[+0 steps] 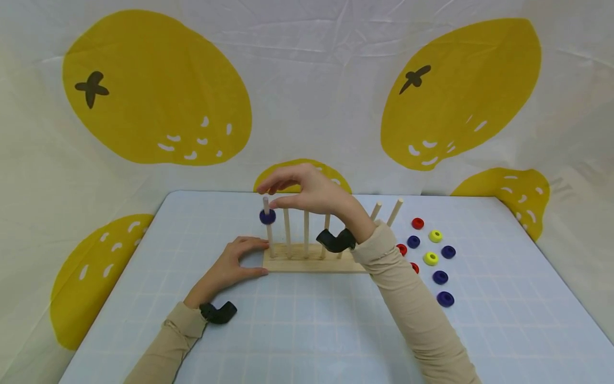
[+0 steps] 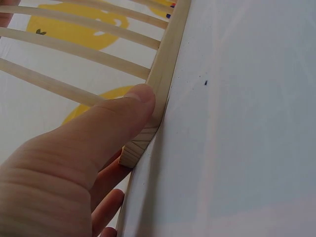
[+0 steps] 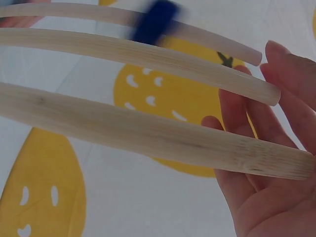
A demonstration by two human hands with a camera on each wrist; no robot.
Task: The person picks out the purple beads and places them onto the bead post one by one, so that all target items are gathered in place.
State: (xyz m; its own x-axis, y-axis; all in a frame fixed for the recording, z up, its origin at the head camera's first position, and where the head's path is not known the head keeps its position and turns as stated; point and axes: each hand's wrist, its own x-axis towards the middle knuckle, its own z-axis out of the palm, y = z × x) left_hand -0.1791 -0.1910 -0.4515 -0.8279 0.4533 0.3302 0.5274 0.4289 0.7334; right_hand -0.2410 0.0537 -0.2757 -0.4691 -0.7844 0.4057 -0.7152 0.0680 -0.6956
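A wooden base (image 1: 312, 266) with a row of upright pegs stands on the table. At its left end, my left hand (image 1: 234, 264) grips it, thumb along the front edge and fingers behind; the left wrist view shows the thumb (image 2: 140, 96) pressed on the wood. A dark blue ring (image 1: 262, 217) is around the leftmost peg (image 1: 270, 240), high above the base, and looks blurred in the right wrist view. My right hand (image 1: 314, 192) is over the top of that peg, fingers apart and holding nothing. The right forearm hides part of the base and some pegs.
Right of the base lie several loose rings: red (image 1: 418, 223), yellow (image 1: 435, 236) and blue (image 1: 440, 277). The right sleeve (image 1: 408, 298) partly covers some red ones. Behind the table hangs a white cloth (image 1: 316, 106) with yellow fruit prints.
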